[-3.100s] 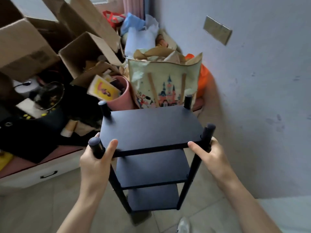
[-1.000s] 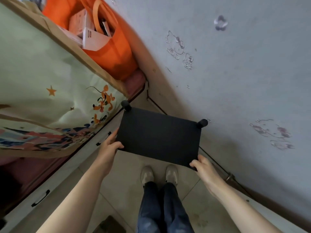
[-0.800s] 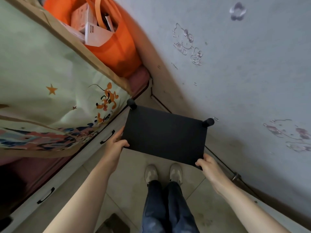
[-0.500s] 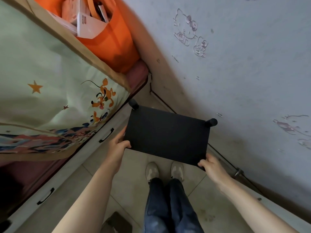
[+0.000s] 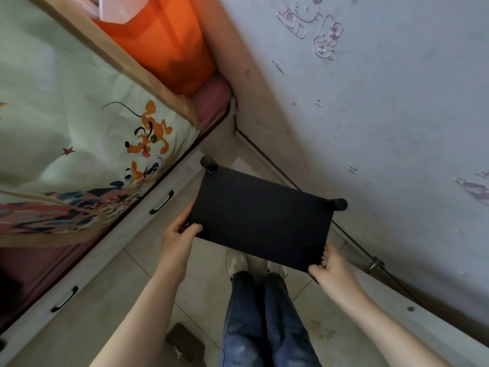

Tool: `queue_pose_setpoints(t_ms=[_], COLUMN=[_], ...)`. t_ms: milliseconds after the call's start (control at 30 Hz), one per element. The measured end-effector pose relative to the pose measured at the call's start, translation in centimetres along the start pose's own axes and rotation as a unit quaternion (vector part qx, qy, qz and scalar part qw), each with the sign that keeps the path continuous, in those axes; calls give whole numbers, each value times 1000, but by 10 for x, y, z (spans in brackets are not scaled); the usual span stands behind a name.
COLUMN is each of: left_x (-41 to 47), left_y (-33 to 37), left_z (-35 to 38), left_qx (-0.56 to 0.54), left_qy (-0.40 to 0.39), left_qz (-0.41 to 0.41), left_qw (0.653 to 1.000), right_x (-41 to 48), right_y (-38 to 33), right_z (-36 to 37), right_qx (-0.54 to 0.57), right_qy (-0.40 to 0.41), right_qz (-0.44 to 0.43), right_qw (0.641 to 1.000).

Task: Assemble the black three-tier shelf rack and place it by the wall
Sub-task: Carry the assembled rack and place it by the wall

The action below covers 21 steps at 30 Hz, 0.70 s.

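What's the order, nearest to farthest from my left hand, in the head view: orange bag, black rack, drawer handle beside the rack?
1. Black rack, held in the left hand.
2. Drawer handle, just left.
3. Orange bag, far corner.

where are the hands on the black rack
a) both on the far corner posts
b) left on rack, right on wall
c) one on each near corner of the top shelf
c: the left hand grips the black rack at its near left corner, the right hand at its near right corner.
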State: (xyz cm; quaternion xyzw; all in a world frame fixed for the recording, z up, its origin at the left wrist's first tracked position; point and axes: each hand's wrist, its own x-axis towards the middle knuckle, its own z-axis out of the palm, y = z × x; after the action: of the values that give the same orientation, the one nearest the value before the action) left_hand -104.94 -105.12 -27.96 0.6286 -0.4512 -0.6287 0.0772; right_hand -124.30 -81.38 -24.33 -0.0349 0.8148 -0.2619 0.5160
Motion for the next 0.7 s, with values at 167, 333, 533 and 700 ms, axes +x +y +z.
queue_pose_setpoints(t_ms=[167,333,533,700], left_x=[-15,-36,-58,-66], left_y=[-11,-17,-24,-29], left_z=[15,45,84,98], left_qx=[14,-144,-270,-281], left_qy=[86,151,46,-5], left_qz=[-10,-88,-154,-157], left_qw=[996,974,949,947], right_x=[-9,-1,46,71], right_y=[-34,-78,-104,-110], right_z=[-5,-2,19,21], right_qx=[-33,-192,-388,-431], right_qy=[39,48,32,21], right_qz=[-29,-187,-311,-305], right_qw=[998,962,867,849])
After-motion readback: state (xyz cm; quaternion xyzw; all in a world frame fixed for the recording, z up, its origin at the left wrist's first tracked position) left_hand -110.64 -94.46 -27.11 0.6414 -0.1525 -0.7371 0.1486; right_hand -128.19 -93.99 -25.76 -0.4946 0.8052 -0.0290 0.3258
